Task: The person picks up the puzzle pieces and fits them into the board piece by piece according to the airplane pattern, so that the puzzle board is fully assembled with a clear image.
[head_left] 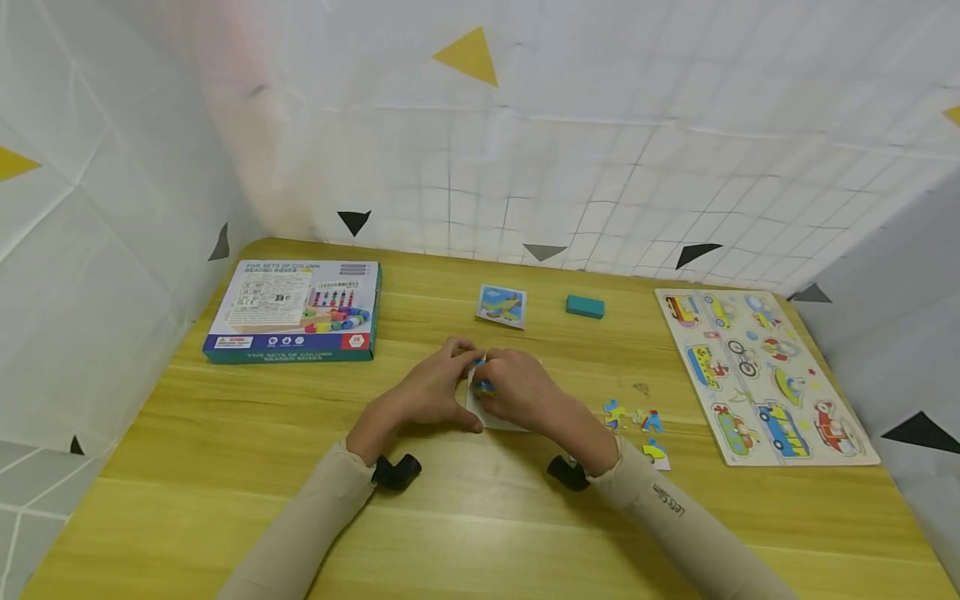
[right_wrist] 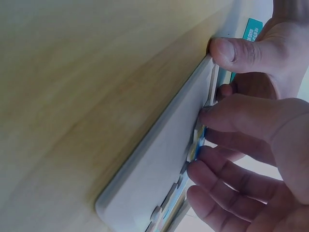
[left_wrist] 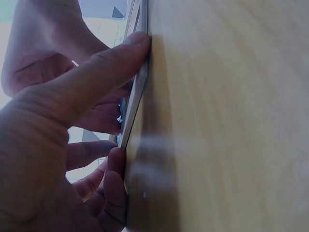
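Observation:
A small pale puzzle tray (head_left: 495,419) lies on the table between the hands, mostly covered by them in the head view. My left hand (head_left: 431,387) grips its left side, thumb on the near edge and fingers toward the far edge. Over the tray's left part, my right hand (head_left: 525,390) pinches a blue and yellow jigsaw piece (right_wrist: 197,140) with thumb and fingers. The right wrist view shows that piece at the tray's inner surface; whether it lies flat is hidden. Several loose jigsaw pieces (head_left: 615,414) lie right of the right forearm.
Behind the hands lie a picture card with a yellow airplane (head_left: 501,306) and a teal block (head_left: 585,307). A bead-set box (head_left: 292,308) is at the back left. On the right lies a vehicle puzzle board (head_left: 765,375). White curtains border the wooden table (head_left: 465,533).

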`<state>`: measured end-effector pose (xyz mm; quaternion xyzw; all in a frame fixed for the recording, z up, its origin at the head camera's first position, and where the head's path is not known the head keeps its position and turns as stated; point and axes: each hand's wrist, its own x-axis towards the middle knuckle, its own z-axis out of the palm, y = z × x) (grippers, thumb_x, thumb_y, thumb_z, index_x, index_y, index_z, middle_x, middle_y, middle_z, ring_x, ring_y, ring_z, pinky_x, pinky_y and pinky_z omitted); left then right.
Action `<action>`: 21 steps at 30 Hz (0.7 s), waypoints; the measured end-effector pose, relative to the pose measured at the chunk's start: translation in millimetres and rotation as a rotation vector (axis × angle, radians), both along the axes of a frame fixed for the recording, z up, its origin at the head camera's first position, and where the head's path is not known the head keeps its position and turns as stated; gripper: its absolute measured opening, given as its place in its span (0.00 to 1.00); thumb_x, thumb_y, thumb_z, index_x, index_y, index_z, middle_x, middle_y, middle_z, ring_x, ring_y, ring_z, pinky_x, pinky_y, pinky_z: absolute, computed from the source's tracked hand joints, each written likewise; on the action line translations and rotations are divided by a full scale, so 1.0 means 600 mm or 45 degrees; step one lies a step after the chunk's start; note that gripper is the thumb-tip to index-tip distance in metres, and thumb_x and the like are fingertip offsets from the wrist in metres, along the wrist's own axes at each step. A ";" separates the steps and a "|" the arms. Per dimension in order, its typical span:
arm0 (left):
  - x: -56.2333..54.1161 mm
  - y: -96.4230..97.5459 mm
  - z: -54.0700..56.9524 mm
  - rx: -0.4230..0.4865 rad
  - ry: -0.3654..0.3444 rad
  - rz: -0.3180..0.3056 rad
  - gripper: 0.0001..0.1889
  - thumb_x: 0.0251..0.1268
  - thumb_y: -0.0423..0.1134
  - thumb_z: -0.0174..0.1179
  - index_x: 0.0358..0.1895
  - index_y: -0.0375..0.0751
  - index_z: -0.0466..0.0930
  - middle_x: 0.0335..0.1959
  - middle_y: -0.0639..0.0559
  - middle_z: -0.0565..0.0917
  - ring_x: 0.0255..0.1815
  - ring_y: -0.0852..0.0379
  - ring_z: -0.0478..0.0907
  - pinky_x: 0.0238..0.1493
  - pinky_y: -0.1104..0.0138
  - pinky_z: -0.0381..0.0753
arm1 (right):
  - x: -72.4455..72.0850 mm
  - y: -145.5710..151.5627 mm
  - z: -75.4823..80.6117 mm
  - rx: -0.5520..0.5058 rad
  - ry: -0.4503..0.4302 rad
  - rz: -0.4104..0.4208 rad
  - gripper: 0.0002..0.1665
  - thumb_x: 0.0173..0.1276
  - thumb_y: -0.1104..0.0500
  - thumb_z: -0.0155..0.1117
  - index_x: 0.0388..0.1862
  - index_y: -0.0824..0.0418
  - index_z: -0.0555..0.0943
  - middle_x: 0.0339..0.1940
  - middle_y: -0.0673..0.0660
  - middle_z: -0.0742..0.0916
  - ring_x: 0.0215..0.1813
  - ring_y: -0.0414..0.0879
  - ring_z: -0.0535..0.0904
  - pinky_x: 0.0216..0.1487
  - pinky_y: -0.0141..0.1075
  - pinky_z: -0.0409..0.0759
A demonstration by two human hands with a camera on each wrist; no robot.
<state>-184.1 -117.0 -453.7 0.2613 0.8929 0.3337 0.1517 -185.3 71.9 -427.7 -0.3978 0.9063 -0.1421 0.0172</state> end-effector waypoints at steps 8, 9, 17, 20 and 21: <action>-0.001 0.000 -0.001 0.018 0.001 0.005 0.55 0.42 0.54 0.82 0.77 0.45 0.62 0.70 0.52 0.61 0.57 0.56 0.71 0.59 0.60 0.72 | 0.001 -0.003 0.001 -0.010 -0.015 -0.020 0.07 0.54 0.65 0.76 0.33 0.58 0.90 0.30 0.52 0.83 0.32 0.45 0.77 0.34 0.39 0.76; -0.001 0.000 -0.001 0.018 0.003 0.003 0.55 0.42 0.54 0.82 0.77 0.45 0.63 0.70 0.52 0.61 0.57 0.56 0.71 0.59 0.60 0.72 | 0.001 -0.003 0.001 -0.017 -0.014 -0.016 0.06 0.55 0.65 0.76 0.33 0.59 0.90 0.31 0.53 0.84 0.33 0.45 0.77 0.34 0.39 0.77; -0.001 0.001 0.002 0.011 0.004 -0.001 0.56 0.42 0.53 0.82 0.77 0.45 0.62 0.70 0.52 0.61 0.58 0.54 0.71 0.59 0.58 0.72 | 0.002 -0.001 -0.001 -0.042 -0.024 0.009 0.07 0.57 0.67 0.75 0.36 0.60 0.89 0.32 0.55 0.83 0.32 0.45 0.75 0.33 0.39 0.76; -0.001 0.000 0.001 0.012 -0.003 0.001 0.56 0.42 0.53 0.82 0.77 0.44 0.61 0.70 0.52 0.61 0.58 0.54 0.71 0.59 0.58 0.73 | 0.003 0.000 -0.002 -0.051 -0.040 0.006 0.08 0.58 0.66 0.75 0.38 0.61 0.89 0.34 0.56 0.84 0.34 0.45 0.76 0.35 0.39 0.77; 0.000 0.000 0.000 0.014 -0.010 0.002 0.56 0.43 0.53 0.82 0.77 0.44 0.61 0.70 0.51 0.61 0.58 0.54 0.71 0.59 0.58 0.73 | 0.003 0.001 -0.002 -0.055 -0.048 0.009 0.09 0.59 0.66 0.75 0.40 0.61 0.89 0.36 0.56 0.84 0.35 0.45 0.76 0.36 0.38 0.78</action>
